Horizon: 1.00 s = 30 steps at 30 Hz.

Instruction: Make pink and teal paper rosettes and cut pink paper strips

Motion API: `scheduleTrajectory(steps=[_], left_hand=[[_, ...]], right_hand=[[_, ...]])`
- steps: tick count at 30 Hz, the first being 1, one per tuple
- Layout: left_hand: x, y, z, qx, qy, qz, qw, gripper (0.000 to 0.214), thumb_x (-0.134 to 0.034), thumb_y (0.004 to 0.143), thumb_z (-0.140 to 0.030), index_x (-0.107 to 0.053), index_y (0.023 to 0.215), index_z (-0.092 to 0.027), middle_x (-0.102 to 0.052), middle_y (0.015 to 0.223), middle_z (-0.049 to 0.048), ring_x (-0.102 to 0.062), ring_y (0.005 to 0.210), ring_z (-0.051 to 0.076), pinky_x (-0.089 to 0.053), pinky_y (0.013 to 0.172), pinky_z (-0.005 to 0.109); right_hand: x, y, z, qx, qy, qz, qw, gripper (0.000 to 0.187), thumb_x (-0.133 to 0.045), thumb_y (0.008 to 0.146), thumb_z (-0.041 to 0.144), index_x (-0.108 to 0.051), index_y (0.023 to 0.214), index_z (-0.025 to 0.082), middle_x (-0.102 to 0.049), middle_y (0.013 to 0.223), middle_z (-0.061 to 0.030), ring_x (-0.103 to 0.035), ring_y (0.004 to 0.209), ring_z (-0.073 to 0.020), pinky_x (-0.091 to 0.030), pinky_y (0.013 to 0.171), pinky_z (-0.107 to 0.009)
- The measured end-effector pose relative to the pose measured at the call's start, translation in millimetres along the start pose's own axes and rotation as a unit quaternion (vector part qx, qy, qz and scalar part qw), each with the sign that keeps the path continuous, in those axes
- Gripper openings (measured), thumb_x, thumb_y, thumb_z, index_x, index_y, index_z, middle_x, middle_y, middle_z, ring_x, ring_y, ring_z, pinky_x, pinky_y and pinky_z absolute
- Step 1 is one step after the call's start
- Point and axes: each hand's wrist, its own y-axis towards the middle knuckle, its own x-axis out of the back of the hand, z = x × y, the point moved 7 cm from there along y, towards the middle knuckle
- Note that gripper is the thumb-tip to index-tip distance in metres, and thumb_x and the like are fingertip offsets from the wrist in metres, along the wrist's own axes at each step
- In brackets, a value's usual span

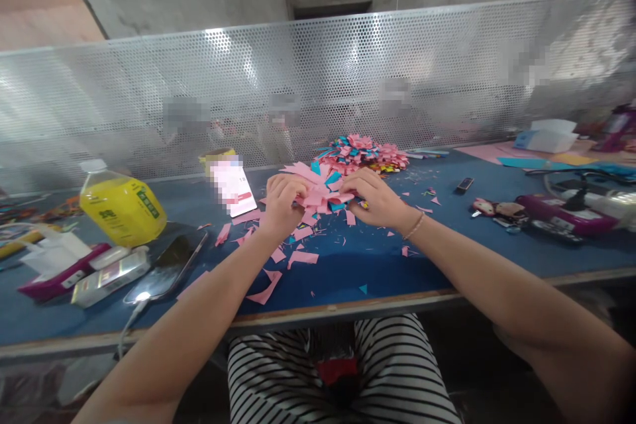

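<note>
My left hand (285,202) and my right hand (375,199) are raised over the middle of the blue table. Between them is a flower-like bunch of pink and blue paper strips (318,193), its ends fanning outward. The left fingers are closed on its left side; the right fingers pinch its right side. Something small and yellow shows by the right fingers, too small to name. Loose pink paper scraps (303,257) lie below and around the hands. Just behind the bunch rises a pile of similar pink and blue paper bunches (365,149).
A lit phone (238,195) leans upright left of the hands. Farther left stand a jug of yellow liquid (122,205), a tissue pack (64,271) and a charging phone (166,268). At right lie a doll keychain (499,211) and a purple pack (566,215). A perforated metal screen (318,73) borders the back.
</note>
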Motion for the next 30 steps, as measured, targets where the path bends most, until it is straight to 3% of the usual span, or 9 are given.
scheduleTrajectory(steps=[4,7,11,15,23,30], left_hand=[[-6.0,-1,4,0.041,-0.026,0.028,0.998,0.018,-0.051,0.06,-0.009,-0.039,0.057,-0.021,-0.058,0.064,-0.0015,-0.051,0.069,0.016,-0.035,0.072,0.032],[-11.9,-5,15,0.123,-0.051,0.051,0.99,0.018,-0.054,0.06,-0.007,-0.042,0.061,-0.021,-0.053,0.063,-0.0012,-0.047,0.065,0.015,-0.035,0.063,0.029],[-22.1,-11,32,0.231,-0.138,0.07,0.961,0.023,-0.061,0.059,-0.011,-0.041,0.067,-0.02,-0.045,0.061,-0.0044,-0.042,0.058,0.01,-0.032,0.055,0.023],[-26.9,-14,45,0.295,-0.187,0.061,0.935,0.03,-0.07,0.057,-0.02,-0.043,0.072,-0.02,-0.037,0.058,-0.0071,-0.035,0.051,0.006,-0.03,0.049,0.021],[-34.5,-19,48,0.343,-0.252,0.09,0.9,0.031,-0.067,0.062,-0.026,-0.053,0.088,-0.017,-0.056,0.074,-0.0004,-0.051,0.061,0.01,-0.042,0.055,0.023],[-35.5,-20,48,0.365,-0.267,0.104,0.886,0.031,-0.068,0.063,-0.026,-0.053,0.089,-0.018,-0.057,0.073,-0.0008,-0.051,0.058,0.009,-0.043,0.048,0.021]], right_hand=[[0,1,-2,0.0,0.007,0.012,1.0,0.025,-0.047,0.074,0.013,-0.049,0.097,0.021,-0.056,0.091,-0.0064,-0.049,0.093,-0.0209,-0.041,0.082,-0.04],[-4,0,-6,-0.022,0.014,0.025,0.999,0.019,-0.048,0.077,0.018,-0.049,0.095,0.02,-0.054,0.091,-0.0081,-0.049,0.092,-0.0215,-0.041,0.082,-0.04],[-8,-2,-21,-0.127,0.047,0.0,0.991,0.02,-0.049,0.078,0.023,-0.048,0.098,0.02,-0.053,0.087,-0.0065,-0.05,0.083,-0.0191,-0.043,0.077,-0.037],[-22,-9,-42,-0.247,0.143,-0.013,0.958,0.025,-0.055,0.074,0.03,-0.049,0.096,0.02,-0.052,0.084,-0.0038,-0.049,0.076,-0.016,-0.045,0.072,-0.033],[-43,-21,-65,-0.352,0.355,-0.036,0.866,0.026,-0.047,0.077,0.043,-0.058,0.086,0.022,-0.057,0.08,-0.0018,-0.053,0.074,-0.0148,-0.045,0.072,-0.031],[-46,-28,-77,-0.387,0.358,-0.048,0.848,0.024,-0.054,0.074,0.044,-0.063,0.076,0.021,-0.055,0.066,0.0006,-0.051,0.061,-0.0119,-0.045,0.065,-0.028]])
